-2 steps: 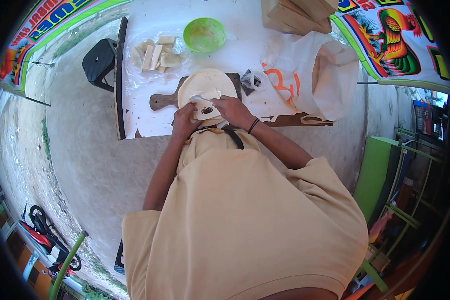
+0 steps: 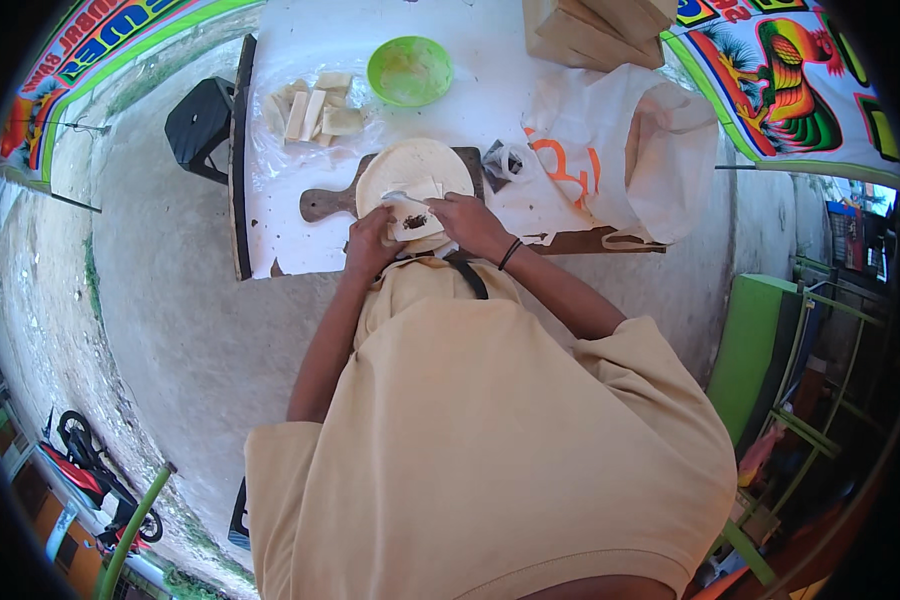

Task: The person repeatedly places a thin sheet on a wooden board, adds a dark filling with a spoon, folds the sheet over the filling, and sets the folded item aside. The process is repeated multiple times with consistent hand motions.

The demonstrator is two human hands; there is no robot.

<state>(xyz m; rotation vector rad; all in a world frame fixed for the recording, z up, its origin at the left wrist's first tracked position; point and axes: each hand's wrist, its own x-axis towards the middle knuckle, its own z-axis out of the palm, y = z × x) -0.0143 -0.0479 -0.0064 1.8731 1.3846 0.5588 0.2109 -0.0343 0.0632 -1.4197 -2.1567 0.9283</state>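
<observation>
Wearer: a person in a loose tan short-sleeved shirt fills the lower middle, both forearms reaching toward 12 o'clock onto the bench.
Left hand: the left hand rests at the near left edge of the folded wrapper, fingers curled down on it and pinning it in place.
Right hand: the right hand, with a thin black band at the wrist, is closed around the handle of a small white plastic spoon, whose bowl points toward 9 o'clock over the wrapper.
Wrapper: a thin square white dough wrapper with a dark brown dab of filling on it lies between the two hands, touching both.
Stack: a round pale stack of flat dough sheets lies under the wrapper, just beyond the hands.
Board: a dark brown wooden cutting board with a handle carries the stack, its handle pointing to 9 o'clock.
Bench: a white-covered bench holds everything, its near edge touching the person's shirt front.
Bag: a crumpled white plastic bag with orange print lies at 2 o'clock from the hands.
Pieces: pale yellow cut strips on clear plastic sit at 11 o'clock, beyond the board.
Bowl: a round lime-green plastic bowl stands at 12 o'clock, farther off.
Stool: a black plastic stool stands on the concrete floor at 10 o'clock, beside the bench.
</observation>
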